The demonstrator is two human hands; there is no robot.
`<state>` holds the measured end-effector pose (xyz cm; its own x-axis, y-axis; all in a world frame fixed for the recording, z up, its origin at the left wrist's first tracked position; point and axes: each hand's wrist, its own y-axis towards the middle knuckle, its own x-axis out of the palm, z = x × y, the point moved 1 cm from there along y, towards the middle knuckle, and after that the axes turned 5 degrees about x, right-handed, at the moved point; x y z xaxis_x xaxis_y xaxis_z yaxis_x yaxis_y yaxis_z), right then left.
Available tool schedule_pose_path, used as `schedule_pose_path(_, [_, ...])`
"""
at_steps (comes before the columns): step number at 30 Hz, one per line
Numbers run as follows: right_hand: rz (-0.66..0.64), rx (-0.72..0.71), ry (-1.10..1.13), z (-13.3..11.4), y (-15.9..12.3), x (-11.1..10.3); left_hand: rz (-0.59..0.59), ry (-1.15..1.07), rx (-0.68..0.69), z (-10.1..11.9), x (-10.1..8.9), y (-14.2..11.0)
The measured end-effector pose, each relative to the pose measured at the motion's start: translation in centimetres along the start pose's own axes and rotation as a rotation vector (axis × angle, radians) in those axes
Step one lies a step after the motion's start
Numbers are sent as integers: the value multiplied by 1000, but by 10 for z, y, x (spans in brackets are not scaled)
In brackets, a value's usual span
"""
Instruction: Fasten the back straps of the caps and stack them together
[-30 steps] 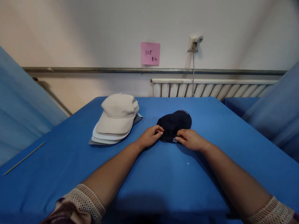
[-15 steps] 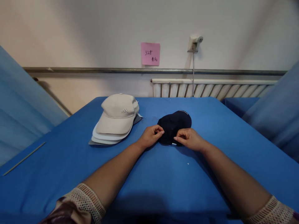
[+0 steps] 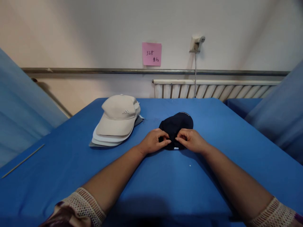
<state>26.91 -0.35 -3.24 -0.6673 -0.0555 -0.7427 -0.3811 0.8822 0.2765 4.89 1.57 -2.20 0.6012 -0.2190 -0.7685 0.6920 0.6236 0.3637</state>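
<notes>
In the head view, the dark cap lies on the blue table, a little right of the middle, with its rounded far end turned away from the person. The left hand touches the near left part of this cap, and the right hand touches its near right part. On each hand the thumb and the first fingers are bent toward each other, with their tips close; I cannot tell if they pinch the cloth between them. A small shiny tag shows at the near edge of the cap, between the two hands. To the left, apart from the hands, stands a stack of pale caps, beige on top. A thin stick lies at the far left. On the wall behind are a pink note and a socket
</notes>
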Motion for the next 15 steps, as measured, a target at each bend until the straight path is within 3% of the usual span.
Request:
schedule_pose_path(6, [166, -26, -49, 1, 1, 3, -115, 123, 95, 4, -2, 0])
schedule_pose_path(15, [108, 44, -364, -6, 6, 6, -162, 142, 99, 10, 3, 1])
